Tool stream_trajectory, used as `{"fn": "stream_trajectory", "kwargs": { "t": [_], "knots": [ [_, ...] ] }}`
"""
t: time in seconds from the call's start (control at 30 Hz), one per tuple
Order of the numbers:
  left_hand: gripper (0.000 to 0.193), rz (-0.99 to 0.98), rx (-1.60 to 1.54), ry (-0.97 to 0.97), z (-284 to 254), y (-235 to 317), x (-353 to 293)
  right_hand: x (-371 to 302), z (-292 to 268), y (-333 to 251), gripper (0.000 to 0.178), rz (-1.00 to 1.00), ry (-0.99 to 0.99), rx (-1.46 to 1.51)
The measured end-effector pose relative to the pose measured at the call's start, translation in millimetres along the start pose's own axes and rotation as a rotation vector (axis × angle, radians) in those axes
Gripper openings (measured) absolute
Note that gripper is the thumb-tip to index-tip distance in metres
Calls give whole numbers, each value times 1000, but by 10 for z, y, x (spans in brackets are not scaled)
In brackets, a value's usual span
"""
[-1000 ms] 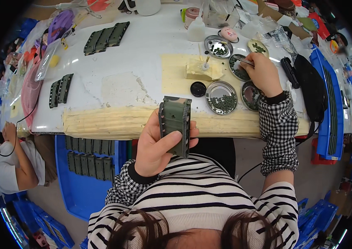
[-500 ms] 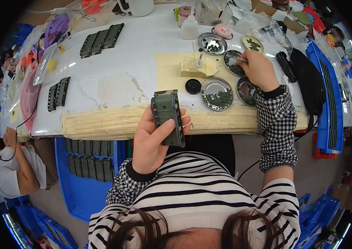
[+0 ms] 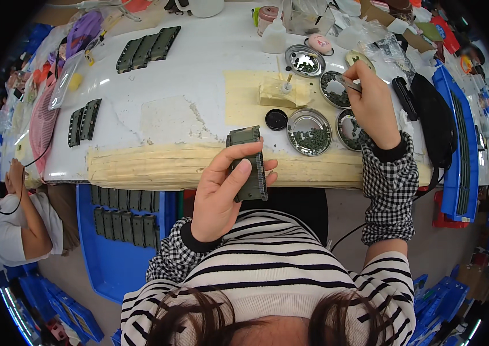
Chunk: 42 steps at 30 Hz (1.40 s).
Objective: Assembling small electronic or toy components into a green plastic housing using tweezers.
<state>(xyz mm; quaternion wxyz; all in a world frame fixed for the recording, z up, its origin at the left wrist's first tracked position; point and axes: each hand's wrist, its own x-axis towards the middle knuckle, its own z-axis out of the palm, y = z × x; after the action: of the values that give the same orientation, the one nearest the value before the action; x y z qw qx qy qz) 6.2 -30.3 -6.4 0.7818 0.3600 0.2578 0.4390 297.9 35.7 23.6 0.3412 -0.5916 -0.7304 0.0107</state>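
Observation:
My left hand (image 3: 215,199) grips a green camouflage model part (image 3: 251,183) with ridged, track-like edges, held upright above the table's front edge. The fingers cover much of its upper face. Metal tweezers (image 3: 351,85) are pinched in my right hand (image 3: 376,109), their tips over a round metal dish (image 3: 323,91) of small dark green pieces. Whether the tips hold a piece is too small to tell. Two more dishes of such pieces, a wide dish (image 3: 308,119) and a smaller dish (image 3: 345,120), lie nearer me.
A taped block (image 3: 282,99) holding a small cup and a black round lid (image 3: 276,119) sit left of the dishes. Behind stands a squeeze bottle (image 3: 274,39). Finished-looking green parts (image 3: 149,49) lie at the back left. A blue tray (image 3: 112,268) of similar parts is below the table.
My left thumb and forefinger have shifted over the part, which is turned slightly. My right hand has tilted more upright, with the tweezers still at the dish. The whole view has shifted a little.

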Motion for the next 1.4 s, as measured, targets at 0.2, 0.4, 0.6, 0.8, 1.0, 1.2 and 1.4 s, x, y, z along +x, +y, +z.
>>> {"fn": "stream_trajectory", "kwargs": {
  "t": [0.2, 0.4, 0.6, 0.8, 1.0, 1.2, 1.4],
  "knots": [
    [30, -84, -31, -47, 10, -81, 59, -306, -82, -1025, 26, -89, -56, 330],
    [27, -27, -113, -32, 22, -101, 90, -521, 214, -1307, 20, 23, -30, 569],
    [23, -36, -214, -27, -42, -87, 84, -581, 359, -1306, 19, 29, -33, 579],
    [20, -2, -119, -1, -96, -85, 84, -525, 402, -1259, 24, -197, 61, 445],
    [19, 136, 216, 81, -122, -121, 74, -523, 387, -1220, 27, -411, 63, 147],
    [81, 259, 342, 19, -20, -15, 51, -437, 309, -1179, 28, -187, 104, 280],
    [69, 276, 528, -14, -37, -39, 33, -358, 406, -1081, 28, -270, 140, 260]
  ]
}}
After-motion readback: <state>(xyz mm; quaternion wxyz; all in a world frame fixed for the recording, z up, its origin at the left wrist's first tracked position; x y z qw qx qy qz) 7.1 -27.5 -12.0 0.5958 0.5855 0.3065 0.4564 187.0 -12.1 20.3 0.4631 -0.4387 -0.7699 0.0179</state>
